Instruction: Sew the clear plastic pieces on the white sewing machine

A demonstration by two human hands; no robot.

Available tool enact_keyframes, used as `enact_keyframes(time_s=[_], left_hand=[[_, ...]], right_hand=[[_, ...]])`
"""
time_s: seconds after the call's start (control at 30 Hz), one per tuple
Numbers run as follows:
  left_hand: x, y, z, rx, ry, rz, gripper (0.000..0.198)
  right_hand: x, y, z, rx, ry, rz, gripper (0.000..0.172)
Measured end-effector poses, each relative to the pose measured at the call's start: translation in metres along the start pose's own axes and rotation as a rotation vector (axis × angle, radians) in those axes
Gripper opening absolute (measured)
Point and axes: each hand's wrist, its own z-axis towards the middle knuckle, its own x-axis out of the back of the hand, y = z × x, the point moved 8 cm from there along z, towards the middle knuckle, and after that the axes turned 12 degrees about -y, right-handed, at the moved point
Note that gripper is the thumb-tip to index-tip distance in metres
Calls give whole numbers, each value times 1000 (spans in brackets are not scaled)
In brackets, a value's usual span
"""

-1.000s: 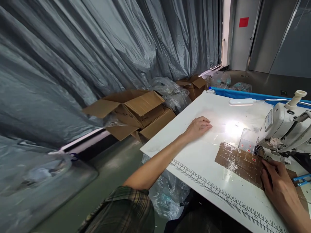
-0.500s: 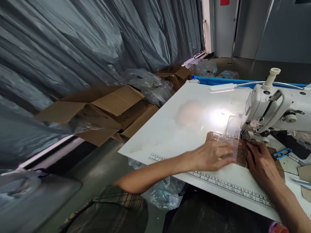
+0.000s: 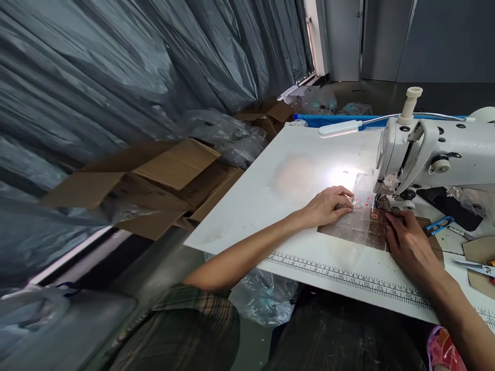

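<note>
A brown sheet (image 3: 377, 232) lies on the white sewing table (image 3: 247, 226), under the needle area of a white sewing machine (image 3: 444, 154). A clear plastic sheet (image 3: 359, 219) with small red marks lies over its left part and reaches up beside the presser foot (image 3: 382, 202). My left hand (image 3: 328, 207) has its fingers and thumb closed on the left edge of the clear plastic sheet. Flat on the brown sheet, just right of the presser foot, rests my right hand (image 3: 412, 242), its fingers stretched out and thumb apart.
Blue thread snips (image 3: 439, 225) and scissors (image 3: 475, 267) lie right of my right hand. A lit lamp (image 3: 340, 129) shines on the table. Printed ruler marks (image 3: 340, 275) run along the front edge. Open cardboard boxes (image 3: 166, 180) stand to the left.
My left hand has moved up and left from the front of the brown sheet to the clear plastic's edge. My right hand keeps its place beside the presser foot. The view has shifted.
</note>
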Motion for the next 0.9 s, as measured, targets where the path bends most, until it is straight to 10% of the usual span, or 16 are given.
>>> enact_keyframes(time_s=[0.2,0.47,0.63,0.9], left_hand=[[21,8,-13,85,54,-378,15],[2,66,-25,-44,-175,-899,20],[6,78,-29,-105,-167,-647,17],[38,20,-6,40,62,-130,25]], right_hand=[[13,-2,2,-64,-87,296,38],[0,-46,-3,3,-589,1005,59],[-4,-52,-5,-25,-567,939,34],[-2,-14,15,-103,-401,463,36]])
